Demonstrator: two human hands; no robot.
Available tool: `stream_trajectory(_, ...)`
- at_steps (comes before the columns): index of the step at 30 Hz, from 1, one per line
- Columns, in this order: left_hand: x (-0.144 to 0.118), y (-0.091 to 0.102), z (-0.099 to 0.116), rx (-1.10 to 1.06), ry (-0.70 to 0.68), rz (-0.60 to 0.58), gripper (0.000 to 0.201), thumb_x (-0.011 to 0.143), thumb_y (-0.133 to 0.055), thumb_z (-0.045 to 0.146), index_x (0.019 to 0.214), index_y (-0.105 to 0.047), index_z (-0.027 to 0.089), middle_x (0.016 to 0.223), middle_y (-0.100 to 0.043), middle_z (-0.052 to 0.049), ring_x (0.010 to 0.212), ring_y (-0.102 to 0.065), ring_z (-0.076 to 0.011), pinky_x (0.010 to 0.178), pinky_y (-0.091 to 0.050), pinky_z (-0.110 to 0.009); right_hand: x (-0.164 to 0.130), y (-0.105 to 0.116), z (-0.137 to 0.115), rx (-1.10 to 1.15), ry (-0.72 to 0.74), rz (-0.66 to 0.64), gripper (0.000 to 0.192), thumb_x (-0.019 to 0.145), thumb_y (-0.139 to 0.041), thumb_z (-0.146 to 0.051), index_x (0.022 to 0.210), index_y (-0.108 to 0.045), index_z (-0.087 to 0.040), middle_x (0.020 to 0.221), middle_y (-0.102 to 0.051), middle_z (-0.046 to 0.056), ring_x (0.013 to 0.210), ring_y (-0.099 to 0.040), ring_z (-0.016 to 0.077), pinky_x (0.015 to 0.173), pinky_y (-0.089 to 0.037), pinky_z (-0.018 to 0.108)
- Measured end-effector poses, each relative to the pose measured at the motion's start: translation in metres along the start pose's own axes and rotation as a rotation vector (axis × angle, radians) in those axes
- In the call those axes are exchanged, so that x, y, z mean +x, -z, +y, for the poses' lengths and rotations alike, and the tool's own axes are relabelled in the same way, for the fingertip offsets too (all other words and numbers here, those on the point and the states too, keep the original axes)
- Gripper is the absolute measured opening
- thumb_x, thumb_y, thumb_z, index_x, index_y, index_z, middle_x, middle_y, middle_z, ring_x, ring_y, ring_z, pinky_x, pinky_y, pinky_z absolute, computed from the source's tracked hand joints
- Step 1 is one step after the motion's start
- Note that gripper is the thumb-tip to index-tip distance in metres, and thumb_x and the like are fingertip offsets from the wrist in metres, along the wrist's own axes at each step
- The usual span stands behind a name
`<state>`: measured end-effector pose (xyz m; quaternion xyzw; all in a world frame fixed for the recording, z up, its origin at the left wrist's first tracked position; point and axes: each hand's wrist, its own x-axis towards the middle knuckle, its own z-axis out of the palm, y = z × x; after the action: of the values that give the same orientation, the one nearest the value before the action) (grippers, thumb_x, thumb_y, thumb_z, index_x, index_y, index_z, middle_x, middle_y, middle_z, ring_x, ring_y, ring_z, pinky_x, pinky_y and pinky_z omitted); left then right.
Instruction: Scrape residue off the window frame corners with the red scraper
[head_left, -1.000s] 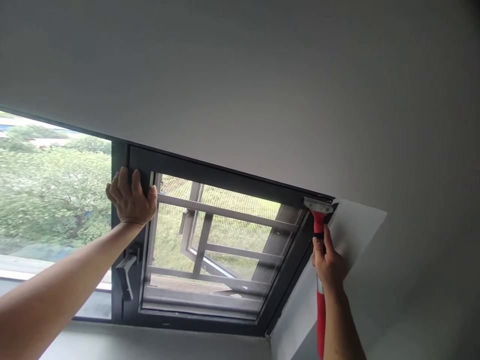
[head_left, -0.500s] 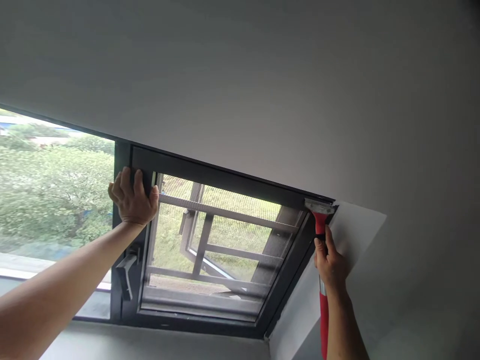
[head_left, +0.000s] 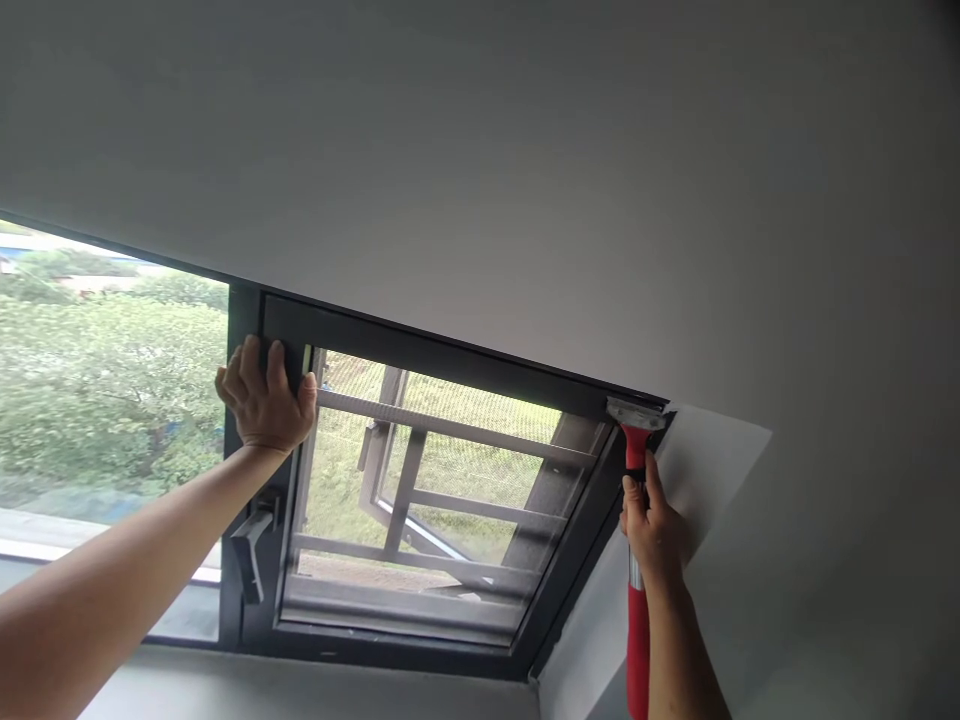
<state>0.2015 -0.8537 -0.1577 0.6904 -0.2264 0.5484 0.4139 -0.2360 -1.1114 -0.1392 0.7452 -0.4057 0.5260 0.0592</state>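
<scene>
Right hand is closed around the red-handled scraper with a metal blade head, held upright; its blade end sits against the upper right corner of the dark metal window frame, just under the white ceiling. Left hand grips the frame's upper left corner, fingers curled over the edge. A dark window handle hangs below that hand.

The red scraper handle's lower end is cut off by the bottom edge.
</scene>
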Motion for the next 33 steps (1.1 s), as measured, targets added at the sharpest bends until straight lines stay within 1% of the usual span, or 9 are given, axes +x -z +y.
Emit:
stream_trajectory(5, 0.0, 0.0, 0.0, 0.003, -0.017, 0.005, 0.063, 0.084, -0.04, 0.04, 0.138, -0.027, 0.01, 0.144, -0.024, -0.019, 0.132, -0.019, -0.0321, 0.105, -0.014, -0.053, -0.002, -0.002, -0.006, 0.275, -0.097, -0.106, 0.067, 0.083, -0.038, -0.056, 0.135, -0.038, -0.015, 0.054, -0.059, 0.0, 0.04, -0.05, 0.0124, 0.046, -0.04, 0.023)
stream_trajectory(9, 0.001, 0.0, 0.0, -0.017, -0.001, 0.002, 0.063, 0.084, -0.039, 0.042, 0.138, -0.027, 0.011, 0.144, -0.024, -0.018, 0.131, -0.019, -0.0324, 0.105, -0.013, -0.053, -0.004, -0.003, -0.012, 0.344, -0.152, -0.122, 0.067, 0.082, -0.04, -0.056, 0.137, -0.035, -0.018, 0.049, -0.052, -0.004, 0.037, -0.047, 0.0106, 0.043, -0.039, 0.022)
stream_trajectory(13, 0.001, 0.001, 0.001, -0.018, -0.001, -0.001, 0.064, 0.084, -0.039, 0.042, 0.138, -0.027, 0.01, 0.143, -0.024, -0.018, 0.131, -0.019, -0.0325, 0.105, -0.013, -0.053, -0.004, 0.003, -0.015, 0.409, -0.204, -0.151, 0.069, 0.082, -0.04, -0.056, 0.138, -0.032, -0.018, 0.05, -0.051, -0.005, 0.036, -0.045, 0.0099, 0.04, -0.038, 0.021)
stream_trajectory(15, 0.001, 0.001, 0.001, -0.014, -0.005, 0.003, 0.063, 0.084, -0.04, 0.041, 0.138, -0.028, 0.009, 0.143, -0.024, -0.019, 0.131, -0.019, -0.0327, 0.105, -0.013, -0.053, -0.003, 0.007, -0.015, 0.406, -0.187, -0.172, 0.069, 0.082, -0.04, -0.056, 0.138, -0.031, -0.017, 0.048, -0.051, -0.005, 0.036, -0.045, 0.0102, 0.04, -0.038, 0.022)
stream_trajectory(18, 0.001, 0.0, 0.001, -0.015, -0.016, 0.015, 0.063, 0.084, -0.041, 0.04, 0.137, -0.028, 0.009, 0.143, -0.025, -0.019, 0.131, -0.019, -0.0324, 0.105, -0.014, -0.053, 0.0, 0.013, -0.012, 0.335, -0.141, -0.184, 0.068, 0.082, -0.04, -0.055, 0.136, -0.037, -0.016, 0.044, -0.049, -0.005, 0.035, -0.047, 0.0112, 0.04, -0.038, 0.022)
stream_trajectory(21, 0.001, 0.0, 0.001, 0.0, -0.026, 0.026, 0.062, 0.084, -0.041, 0.039, 0.137, -0.028, 0.01, 0.143, -0.026, -0.019, 0.132, -0.02, -0.0315, 0.106, -0.015, -0.052, 0.003, 0.016, -0.009, 0.297, -0.116, -0.189, 0.068, 0.081, -0.039, -0.056, 0.135, -0.038, -0.015, 0.046, -0.052, -0.004, 0.035, -0.048, 0.0119, 0.041, -0.039, 0.022)
stream_trajectory(26, 0.001, 0.001, 0.003, 0.005, -0.014, 0.029, 0.062, 0.084, -0.042, 0.039, 0.137, -0.03, 0.009, 0.142, -0.026, -0.019, 0.131, -0.021, -0.0317, 0.106, -0.015, -0.052, 0.005, 0.018, -0.001, 0.159, -0.055, -0.135, 0.066, 0.081, -0.037, -0.056, 0.132, -0.044, -0.014, 0.045, -0.054, -0.001, 0.036, -0.048, 0.0127, 0.039, -0.036, 0.023)
stream_trajectory(29, 0.001, 0.001, 0.002, -0.01, -0.016, 0.027, 0.062, 0.084, -0.042, 0.039, 0.137, -0.029, 0.009, 0.142, -0.026, -0.02, 0.131, -0.02, -0.0322, 0.106, -0.014, -0.053, 0.006, 0.018, 0.003, 0.161, -0.04, -0.15, 0.065, 0.082, -0.037, -0.056, 0.133, -0.043, -0.016, 0.044, -0.054, -0.002, 0.036, -0.048, 0.0126, 0.041, -0.037, 0.023)
stream_trajectory(33, 0.001, -0.001, 0.0, 0.007, -0.032, 0.029, 0.063, 0.084, -0.042, 0.039, 0.137, -0.029, 0.008, 0.142, -0.026, -0.02, 0.131, -0.02, -0.0322, 0.105, -0.015, -0.053, 0.006, 0.019, 0.005, 0.185, -0.067, -0.181, 0.066, 0.081, -0.038, -0.056, 0.134, -0.04, -0.016, 0.044, -0.052, -0.003, 0.037, -0.049, 0.0128, 0.043, -0.039, 0.023)
